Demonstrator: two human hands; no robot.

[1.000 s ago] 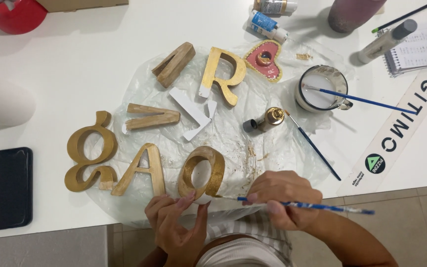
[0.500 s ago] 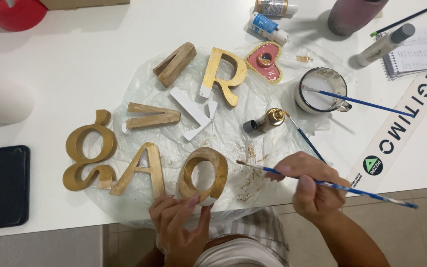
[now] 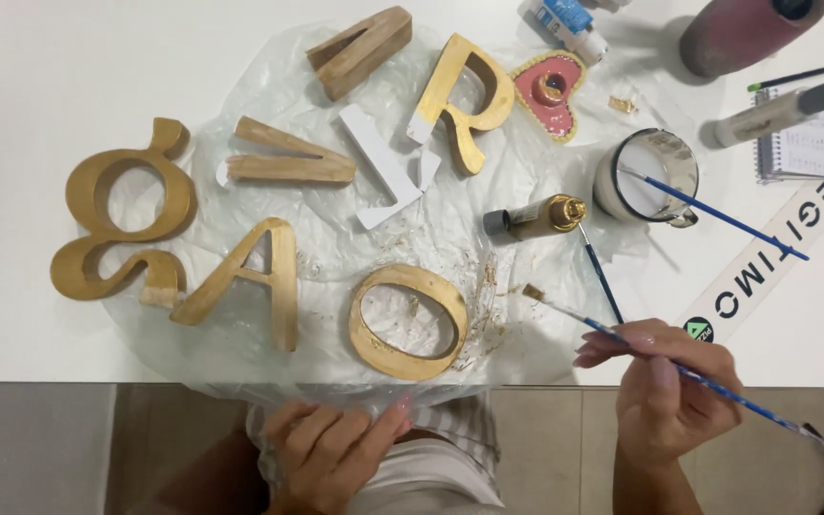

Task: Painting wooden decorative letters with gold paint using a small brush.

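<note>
My right hand (image 3: 665, 386) grips a thin blue paintbrush (image 3: 584, 319) near the table's front edge; its gold-tipped bristles point left toward a gold-painted letter O (image 3: 407, 322). My left hand (image 3: 331, 448) is below the table edge, fingers curled on the hanging edge of the clear plastic sheet (image 3: 336, 257). On the sheet lie more wooden letters: a gold R (image 3: 464, 100), an A (image 3: 250, 281), a white T (image 3: 383, 167) and two V shapes (image 3: 283, 157). A large gold g (image 3: 121, 219) lies at the left.
A small gold paint bottle (image 3: 536, 216) lies beside a second brush (image 3: 601, 272). A white cup (image 3: 646, 176) holds a blue brush. A pink heart dish (image 3: 550, 92), paint tubes, a maroon cylinder (image 3: 746, 33), a notebook (image 3: 817, 143) and a printed strip (image 3: 765, 267) fill the right.
My right hand moved right and away from the left hand, swinging the brush tip up toward the letter O. The view shifted closer and left.
</note>
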